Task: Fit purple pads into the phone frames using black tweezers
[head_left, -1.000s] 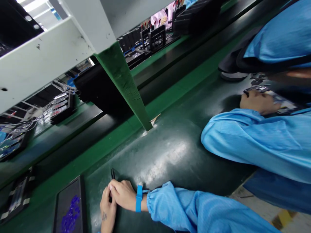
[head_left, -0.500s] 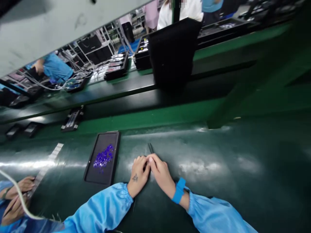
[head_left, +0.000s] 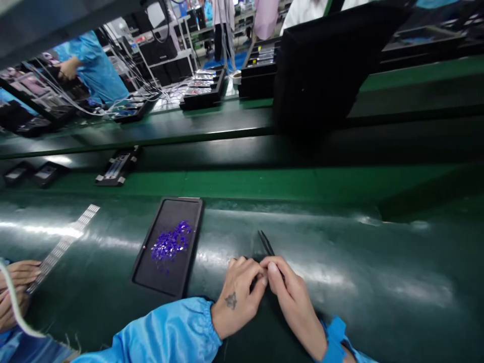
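My left hand (head_left: 239, 292) and my right hand (head_left: 291, 297) rest together on the dark green table, fingertips touching. Black tweezers (head_left: 266, 244) stick out from between them toward the far side; my right hand's fingers are closed on their near end. My left fingers are curled and pinched against the right ones, and what they hold, if anything, is hidden. A black tray (head_left: 157, 276) with a heap of small purple pieces (head_left: 172, 242) lies just left of my left hand.
A white perforated strip (head_left: 64, 244) runs to another person's hands (head_left: 15, 290) at the left edge. Beyond the table a dark conveyor carries black fixtures (head_left: 118, 167). A large black box (head_left: 325, 60) stands behind, with people and wired trays further back.
The view has swung from the right-hand neighbour to the left and then settled. My hands stay together on the tweezers and now sit lower and further right in view.
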Demonstrator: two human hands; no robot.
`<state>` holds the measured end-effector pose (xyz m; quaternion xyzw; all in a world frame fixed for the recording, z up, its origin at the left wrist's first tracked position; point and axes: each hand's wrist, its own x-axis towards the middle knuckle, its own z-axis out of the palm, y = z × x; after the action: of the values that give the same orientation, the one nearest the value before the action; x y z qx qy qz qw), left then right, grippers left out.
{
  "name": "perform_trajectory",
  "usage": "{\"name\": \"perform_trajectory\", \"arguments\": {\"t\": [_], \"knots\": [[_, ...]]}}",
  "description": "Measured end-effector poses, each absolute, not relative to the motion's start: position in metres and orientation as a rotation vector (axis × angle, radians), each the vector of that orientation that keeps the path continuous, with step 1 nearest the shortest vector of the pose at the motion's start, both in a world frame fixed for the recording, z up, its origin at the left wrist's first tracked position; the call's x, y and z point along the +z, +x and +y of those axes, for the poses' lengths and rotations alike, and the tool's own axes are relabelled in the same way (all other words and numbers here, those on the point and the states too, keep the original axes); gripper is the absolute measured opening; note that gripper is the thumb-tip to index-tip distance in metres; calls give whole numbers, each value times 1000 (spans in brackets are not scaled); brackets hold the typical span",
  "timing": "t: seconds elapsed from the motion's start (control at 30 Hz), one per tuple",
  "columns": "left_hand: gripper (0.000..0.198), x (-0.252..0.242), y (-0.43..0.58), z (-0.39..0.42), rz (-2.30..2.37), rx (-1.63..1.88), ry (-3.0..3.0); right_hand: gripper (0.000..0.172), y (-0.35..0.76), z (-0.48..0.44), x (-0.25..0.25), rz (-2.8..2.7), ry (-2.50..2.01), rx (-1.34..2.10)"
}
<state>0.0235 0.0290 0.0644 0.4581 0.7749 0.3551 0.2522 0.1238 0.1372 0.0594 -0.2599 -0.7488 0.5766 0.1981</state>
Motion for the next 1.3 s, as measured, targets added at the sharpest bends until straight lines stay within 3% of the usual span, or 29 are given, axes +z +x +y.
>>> {"name": "perform_trajectory", "arguments": {"t": [0.33, 0.6, 0.9, 1.17, 1.3], "knots": [[13, 64, 18, 24, 2071, 1236, 1263, 33, 133, 146, 48, -2274, -655, 1304], [20, 55, 8, 23, 1965, 1548, 1221, 37, 134, 142, 58, -2463, -426, 1135], [18, 52, 6, 23, 1973, 1592, 1397, 34, 141, 132, 46, -2807, -110, 355], [28, 49, 9, 19, 2004, 1636, 1554, 19, 145, 119, 55, -2883, -26, 242], [29, 48, 11, 19, 2017, 1630, 1616, 19, 150, 122, 60, -2910, -16, 263]]}}
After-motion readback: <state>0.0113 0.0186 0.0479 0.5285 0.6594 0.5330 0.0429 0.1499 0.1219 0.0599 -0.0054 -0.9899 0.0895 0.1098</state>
